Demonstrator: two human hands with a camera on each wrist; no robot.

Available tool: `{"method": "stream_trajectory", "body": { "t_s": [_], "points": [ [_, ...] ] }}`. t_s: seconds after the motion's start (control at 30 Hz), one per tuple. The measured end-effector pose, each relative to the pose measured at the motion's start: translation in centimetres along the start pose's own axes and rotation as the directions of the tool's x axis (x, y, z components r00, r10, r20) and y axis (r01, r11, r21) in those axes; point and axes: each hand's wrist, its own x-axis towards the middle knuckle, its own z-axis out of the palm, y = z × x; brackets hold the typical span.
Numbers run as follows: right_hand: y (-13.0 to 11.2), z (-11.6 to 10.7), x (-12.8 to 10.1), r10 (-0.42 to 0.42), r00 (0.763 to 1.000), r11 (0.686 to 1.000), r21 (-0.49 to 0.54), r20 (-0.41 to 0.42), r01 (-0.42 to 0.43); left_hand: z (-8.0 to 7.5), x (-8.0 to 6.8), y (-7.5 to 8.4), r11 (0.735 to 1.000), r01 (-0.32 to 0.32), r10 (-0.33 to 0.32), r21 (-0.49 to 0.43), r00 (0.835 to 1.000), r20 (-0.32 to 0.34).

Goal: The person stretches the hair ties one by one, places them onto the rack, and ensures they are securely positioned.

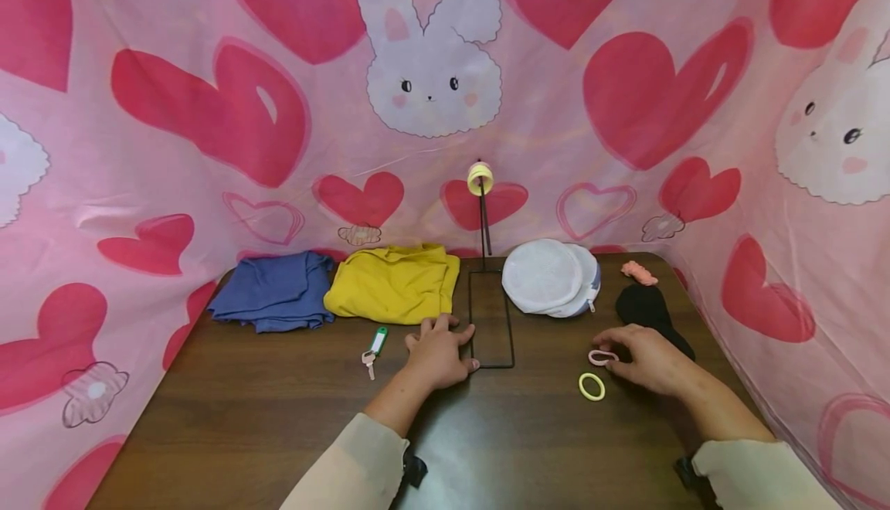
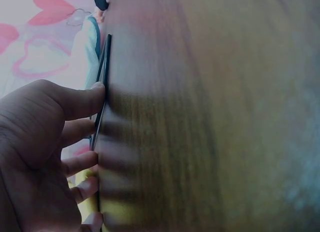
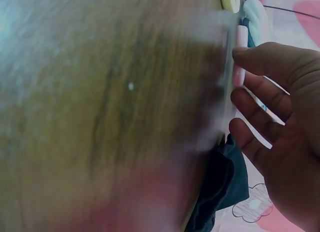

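Note:
My right hand [image 1: 653, 359] pinches a pink hair tie [image 1: 603, 358] between thumb and index finger, low over the wooden table. Just in front of it lies a yellow hair tie [image 1: 592, 387]. My left hand [image 1: 438, 351] rests with fingers spread at the left side of a black wire stand [image 1: 512, 332]; in the left wrist view the thumb [image 2: 90, 99] touches the stand's base rod. Up on the stand's arm hang several yellow and pink hair ties [image 1: 480, 178].
A folded blue cloth [image 1: 274, 290] and a folded yellow cloth [image 1: 392, 286] lie at the back left. Near the left hand is a key with a green tag [image 1: 378, 340]. White round mesh pouches [image 1: 545, 277], a coral bundle [image 1: 639, 273] and a black cloth item [image 1: 643, 307] lie right.

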Motion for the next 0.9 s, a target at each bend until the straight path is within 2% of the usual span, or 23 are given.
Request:
{"method": "stream_trajectory", "body": {
  "t_s": [0.13,0.3,0.47,0.67,0.9],
  "points": [
    [-0.1,-0.1,0.0,-0.009,0.999,1.000,0.006,-0.037,0.009,0.0,0.0,0.1,1.000,-0.001,0.001,0.006,1.000,0.002],
    [-0.4,-0.2,0.1,-0.058,0.992,0.998,0.020,-0.110,0.060,0.1,0.1,0.0,1.000,-0.002,0.002,0.009,1.000,0.006],
    [-1.0,-0.4,0.7,-0.119,0.978,0.992,0.030,-0.172,0.126,0.3,0.3,-0.1,1.000,0.005,-0.005,0.013,1.000,0.009],
    [-2.0,-1.0,1.4,-0.153,0.965,0.988,-0.006,-0.213,0.155,0.2,0.3,-0.1,1.000,0.006,-0.006,0.010,1.000,0.010],
    [-3.4,-1.7,2.5,-0.210,0.938,0.977,-0.029,-0.277,0.210,0.4,0.3,-0.2,1.000,0.006,-0.006,0.009,1.000,0.006]
  ]
}}
